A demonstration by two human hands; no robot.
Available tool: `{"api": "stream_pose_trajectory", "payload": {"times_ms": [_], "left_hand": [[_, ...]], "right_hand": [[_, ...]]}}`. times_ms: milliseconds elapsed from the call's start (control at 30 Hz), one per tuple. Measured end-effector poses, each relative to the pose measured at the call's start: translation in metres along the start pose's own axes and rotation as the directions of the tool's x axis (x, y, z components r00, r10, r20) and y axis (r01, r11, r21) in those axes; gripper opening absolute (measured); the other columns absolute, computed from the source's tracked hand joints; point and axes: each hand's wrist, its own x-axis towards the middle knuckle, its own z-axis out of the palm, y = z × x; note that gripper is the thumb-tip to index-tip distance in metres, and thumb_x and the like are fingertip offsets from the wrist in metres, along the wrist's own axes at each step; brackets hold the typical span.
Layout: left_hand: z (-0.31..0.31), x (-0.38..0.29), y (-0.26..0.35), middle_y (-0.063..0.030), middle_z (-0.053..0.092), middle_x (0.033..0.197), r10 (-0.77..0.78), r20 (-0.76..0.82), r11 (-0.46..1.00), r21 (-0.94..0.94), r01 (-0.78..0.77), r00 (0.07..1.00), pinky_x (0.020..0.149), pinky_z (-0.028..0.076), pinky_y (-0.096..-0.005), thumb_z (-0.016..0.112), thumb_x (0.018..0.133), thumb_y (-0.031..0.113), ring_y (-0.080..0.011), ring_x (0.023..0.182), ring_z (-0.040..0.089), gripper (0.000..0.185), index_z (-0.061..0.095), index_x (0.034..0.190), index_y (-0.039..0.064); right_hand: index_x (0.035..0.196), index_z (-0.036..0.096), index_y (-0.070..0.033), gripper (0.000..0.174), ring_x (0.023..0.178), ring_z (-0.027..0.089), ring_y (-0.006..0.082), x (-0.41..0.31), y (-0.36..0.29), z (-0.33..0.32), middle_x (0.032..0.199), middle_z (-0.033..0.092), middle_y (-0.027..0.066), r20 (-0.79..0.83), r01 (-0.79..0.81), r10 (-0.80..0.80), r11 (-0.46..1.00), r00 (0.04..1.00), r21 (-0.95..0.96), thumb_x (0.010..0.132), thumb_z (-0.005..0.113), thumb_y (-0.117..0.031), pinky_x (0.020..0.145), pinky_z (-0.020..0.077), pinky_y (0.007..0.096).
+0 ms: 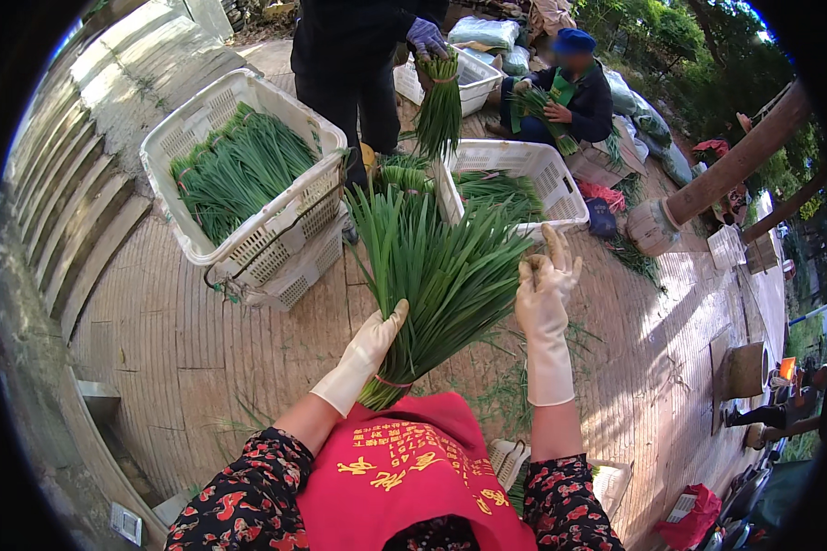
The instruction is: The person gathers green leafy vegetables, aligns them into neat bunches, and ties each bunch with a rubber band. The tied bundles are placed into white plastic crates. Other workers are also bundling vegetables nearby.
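Observation:
A large bundle of green garlic chives [441, 282] spreads out in front of me, leaf tips pointing away. My left hand [366, 350], in a cream rubber glove, grips its left side with the thumb over the leaves. A pink band [393, 382] ties the pale stem end, which rests against my red apron [406, 475]; the apron bears yellow writing. Beside the leaf tips on the right, my right hand [548, 293], gloved alike, is raised with its fingers apart and bent. Nothing shows in that hand.
A white plastic crate [296, 196] full of banded chives is stacked at left. Another crate [570, 206] holds chives ahead. A standing person's gloved hand [427, 38] holds a bundle [439, 103]; a seated person [579, 103] handles chives. Steps [86, 227] and a column [737, 155] flank the paving.

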Motion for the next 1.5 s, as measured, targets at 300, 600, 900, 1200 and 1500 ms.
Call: {"api": "stream_pose_trajectory", "payload": {"times_ms": [300,600,900,1200,1500], "left_hand": [[0.015,0.010,0.046,-0.0107,0.050,0.136,-0.101,-0.106,0.990,-0.107,0.090,0.989,0.099,0.041,-0.0297,0.052,0.098,0.034,-0.0165,0.119,0.051,0.059,0.033,0.144,0.002],[0.068,0.007,0.104,-0.0153,0.032,0.152,0.300,0.189,0.893,0.289,-0.344,0.935,0.108,0.034,-0.0382,0.075,0.082,0.037,-0.0293,0.135,0.039,0.093,0.021,0.152,0.009],[0.012,-0.011,0.003,-0.0147,0.059,0.127,-0.336,0.301,0.879,-0.241,0.412,0.892,0.081,0.056,-0.0409,0.063,0.090,0.047,-0.0258,0.112,0.060,0.068,0.044,0.137,0.003],[0.030,0.006,-0.024,-0.0052,0.070,0.102,-0.124,0.558,0.722,-0.517,0.460,0.821,0.083,0.057,-0.0390,0.068,0.086,0.046,-0.0211,0.087,0.069,0.043,0.064,0.112,0.012],[0.031,-0.007,-0.007,-0.0080,0.070,0.103,-0.143,0.514,0.670,-0.579,0.465,0.846,0.083,0.057,-0.0424,0.054,0.095,0.044,-0.0247,0.090,0.069,0.038,0.065,0.109,0.010]], "right_hand": [[0.147,0.031,-0.002,0.108,0.126,0.051,0.0356,-0.130,-0.026,0.020,0.139,0.048,0.0243,0.951,-0.435,0.170,0.899,0.259,-0.042,0.068,0.077,-0.060,0.101,0.0438,0.0393],[0.132,0.045,0.000,0.068,0.103,0.064,0.0185,-0.091,-0.040,0.040,0.118,0.063,0.0100,0.732,-0.683,0.152,-0.276,0.664,0.676,0.079,0.080,-0.025,0.090,0.0528,0.0344],[0.124,0.060,-0.004,0.066,0.096,0.068,0.0213,-0.088,-0.029,0.018,0.109,0.069,0.0133,0.927,-0.810,0.095,-0.460,0.364,0.365,0.092,0.049,-0.060,0.090,0.0524,0.0349],[0.111,0.069,-0.005,0.081,0.105,0.063,0.0249,-0.079,-0.017,0.039,0.106,0.070,0.0137,0.848,-0.847,0.470,0.530,0.245,-0.049,0.090,0.031,-0.074,0.097,0.0442,0.0389],[0.102,0.071,-0.005,0.025,0.095,0.066,0.0237,-0.107,-0.024,-0.009,0.106,0.069,0.0141,0.514,-0.701,0.476,0.470,0.713,0.536,0.086,0.070,-0.024,0.083,0.0510,0.0364]]}}
